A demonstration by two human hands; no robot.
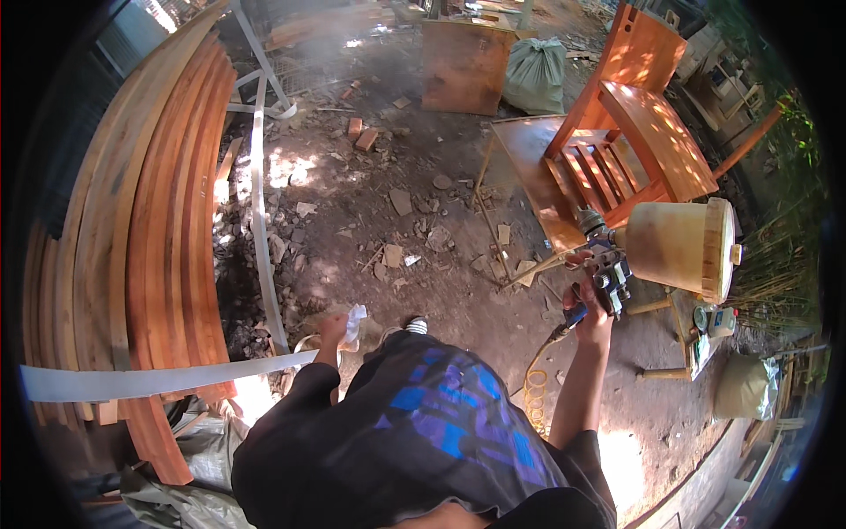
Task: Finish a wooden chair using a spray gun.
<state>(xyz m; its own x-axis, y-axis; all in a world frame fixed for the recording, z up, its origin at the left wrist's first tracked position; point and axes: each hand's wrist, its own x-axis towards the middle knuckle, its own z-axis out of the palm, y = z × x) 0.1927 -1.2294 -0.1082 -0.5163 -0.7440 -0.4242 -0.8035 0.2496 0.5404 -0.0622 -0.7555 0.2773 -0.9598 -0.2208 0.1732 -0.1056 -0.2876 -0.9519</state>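
My right hand [594, 304] is closed around the handle of a spray gun [608, 271], which carries a large yellowish paint cup [671, 242]. A coiled yellow air hose [535, 392] hangs from its handle. Beyond the gun's nozzle, a varnished orange-brown wooden chair [659, 132] is on a low board-topped stand [529, 145]; the gun and cup cover part of that area. Lower and to the left, my left hand [332, 330] grips a crumpled white cloth or paper [355, 323] near my body.
Long reddish planks [172, 229] are stacked at left, beside a pale metal rail [257, 203]. Bricks [364, 137] and rubble lie on the dirt. Farther back are a wooden panel [465, 69] and a tied sack [536, 78]. Bottles [723, 322] stand at right.
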